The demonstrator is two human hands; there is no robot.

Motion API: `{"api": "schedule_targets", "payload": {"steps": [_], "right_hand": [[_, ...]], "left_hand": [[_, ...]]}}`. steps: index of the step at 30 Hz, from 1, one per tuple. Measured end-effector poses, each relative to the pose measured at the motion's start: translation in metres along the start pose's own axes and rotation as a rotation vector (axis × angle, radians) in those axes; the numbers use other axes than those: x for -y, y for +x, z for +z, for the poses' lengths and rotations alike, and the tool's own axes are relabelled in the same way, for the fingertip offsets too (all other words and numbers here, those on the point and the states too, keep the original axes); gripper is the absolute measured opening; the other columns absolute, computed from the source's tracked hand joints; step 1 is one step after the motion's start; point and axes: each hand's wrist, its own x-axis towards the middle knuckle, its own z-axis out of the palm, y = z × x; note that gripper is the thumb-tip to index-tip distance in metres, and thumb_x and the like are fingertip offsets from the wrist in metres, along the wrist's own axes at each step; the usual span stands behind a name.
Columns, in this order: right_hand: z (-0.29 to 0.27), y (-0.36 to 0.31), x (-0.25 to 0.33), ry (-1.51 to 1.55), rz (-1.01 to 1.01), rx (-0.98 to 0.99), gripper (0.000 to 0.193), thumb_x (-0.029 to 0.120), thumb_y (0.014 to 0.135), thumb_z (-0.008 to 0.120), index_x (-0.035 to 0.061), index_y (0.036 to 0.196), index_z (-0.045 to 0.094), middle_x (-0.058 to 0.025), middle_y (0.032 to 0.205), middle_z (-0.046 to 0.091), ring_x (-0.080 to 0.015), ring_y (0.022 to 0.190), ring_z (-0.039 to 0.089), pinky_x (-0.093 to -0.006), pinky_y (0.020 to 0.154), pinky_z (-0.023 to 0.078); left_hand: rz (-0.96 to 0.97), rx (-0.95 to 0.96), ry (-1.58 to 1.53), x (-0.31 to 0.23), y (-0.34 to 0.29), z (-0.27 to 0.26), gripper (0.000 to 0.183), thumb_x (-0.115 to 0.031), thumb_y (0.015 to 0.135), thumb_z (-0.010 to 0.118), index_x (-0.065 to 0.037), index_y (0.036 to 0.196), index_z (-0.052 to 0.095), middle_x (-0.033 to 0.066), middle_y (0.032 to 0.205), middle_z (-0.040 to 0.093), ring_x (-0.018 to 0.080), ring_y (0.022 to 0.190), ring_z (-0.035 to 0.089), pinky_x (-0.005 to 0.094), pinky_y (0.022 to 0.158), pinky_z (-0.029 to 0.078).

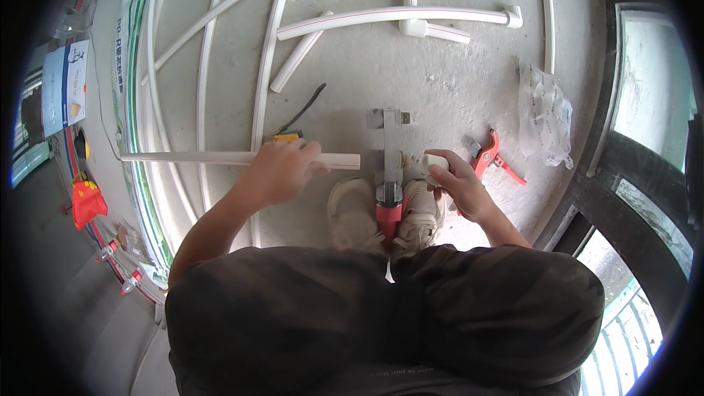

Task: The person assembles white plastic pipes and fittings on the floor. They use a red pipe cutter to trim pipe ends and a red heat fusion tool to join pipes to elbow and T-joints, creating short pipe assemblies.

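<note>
- We see the left hand (pixel 284 169) closed around a white pipe (pixel 342 161) with a thin red stripe, gripping it nearer its right end; a short length sticks out beyond the fingers.
- We see that pipe's longer part reach out to the left of the hand, across other white pipes (pixel 207 77); we cannot tell whether its far end touches them.
- We find its long axis running nearly level from left to right, its right end pointing toward the metal plate of a red-handled tool (pixel 392 169) that stands between our shoes (pixel 420 216).
- We have the right hand (pixel 463 187) pinching a short white fitting (pixel 435 162) between thumb and fingers, at the hand's upper left, just right of the plate.
- We see the fitting's near end facing left, roughly toward the pipe; its opening is too small to make out.
- We note a yellow tape measure (pixel 287 136) just beyond the left hand, and a red cutter (pixel 486 154) on the floor (pixel 341 114) beyond the right.
</note>
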Motion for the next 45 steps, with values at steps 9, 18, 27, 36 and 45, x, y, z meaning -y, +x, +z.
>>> {"api": "schedule_targets", "payload": {"steps": [9,18,27,36,45], "right_hand": [[-0.004,0.026,-0.003,-0.031,0.053,0.155,0.042,0.032,0.108,0.065,-0.0031,0.130,0.060,-0.0046,0.102,0.069,-0.0091,0.079,0.059,-0.0264,0.069,0.050],[-0.005,0.035,0.007,-0.098,0.150,0.219,0.039,0.033,0.111,0.060,0.0020,0.135,0.055,-0.0009,0.102,0.069,-0.0062,0.079,0.055,-0.0246,0.069,0.047],[-0.018,0.044,0.023,-0.366,0.331,0.417,0.049,0.035,0.110,0.060,0.0024,0.143,0.044,-0.0096,0.108,0.066,-0.0178,0.095,0.061,-0.0350,0.085,0.050],[-0.022,0.060,0.042,-0.516,0.289,0.529,0.042,0.028,0.110,0.061,0.0013,0.135,0.040,-0.0206,0.118,0.064,-0.0285,0.114,0.062,-0.0427,0.098,0.048],[-0.015,0.058,0.050,-0.532,0.318,0.528,0.045,0.030,0.111,0.059,-0.0010,0.136,0.038,-0.0180,0.114,0.062,-0.0252,0.109,0.060,-0.0405,0.095,0.049]], "left_hand": [[-0.096,0.040,-0.145,-0.004,0.005,0.031,0.041,-0.046,0.101,0.064,-0.006,0.090,0.063,0.0161,0.083,0.070,0.0392,0.078,0.069,0.0503,0.070,0.051],[-0.110,0.052,-0.165,0.002,0.013,0.041,0.043,-0.048,0.101,0.065,-0.007,0.090,0.064,0.0155,0.084,0.071,0.0395,0.078,0.069,0.0506,0.067,0.050],[-0.099,0.098,-0.226,0.003,0.023,0.038,0.043,-0.047,0.099,0.068,-0.006,0.086,0.064,0.0160,0.082,0.071,0.0389,0.076,0.070,0.0498,0.066,0.050],[-0.126,0.145,-0.267,0.004,0.028,0.042,0.038,-0.041,0.097,0.072,-0.005,0.087,0.066,0.0169,0.080,0.071,0.0397,0.073,0.070,0.0497,0.064,0.050],[-0.136,0.147,-0.347,0.005,0.028,0.043,0.037,-0.041,0.093,0.076,-0.006,0.086,0.065,0.0156,0.080,0.068,0.0413,0.071,0.067,0.0512,0.062,0.048]]}}
